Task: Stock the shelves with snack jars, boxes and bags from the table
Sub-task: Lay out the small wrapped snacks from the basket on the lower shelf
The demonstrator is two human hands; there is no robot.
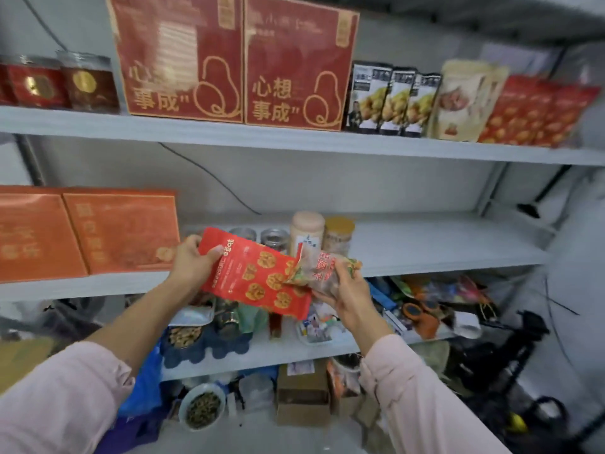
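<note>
two hands are up in front of the middle shelf [442, 250], each with one bag. the left hand [191, 262] grips the top corner of a flat red bag [258, 283], thumb curled over its front. the bag is glossy, printed with gold walnut shapes and white writing too fine to read, and it hangs tilted in the air just before the shelf edge. the right hand [348, 298] has its fingers wrapped round a crinkly clear bag [322, 273] with a red label whose characters are blurred. this bag overlaps the red bag's right edge.

behind them on the middle shelf stand four jars: two silver-lidded jars [275, 239] of clear plastic, one tall pinkish jar [306, 229] and one yellow-lidded jar [339, 237]. to the left are two flat orange boxes [121, 231], upright, their gold writing smeared.

on the top shelf [294, 140] two big red boxes [298, 63] stand side by side, each reading "心想事成" beside a gold gourd outline. next come three black pouches [396, 99] picturing pale nuts, one cream pouch [461, 99], then at least two walnut-print bags [537, 113] in red. at the far left are two round labelled jars [88, 83] with red labels and gold medallions.
</note>
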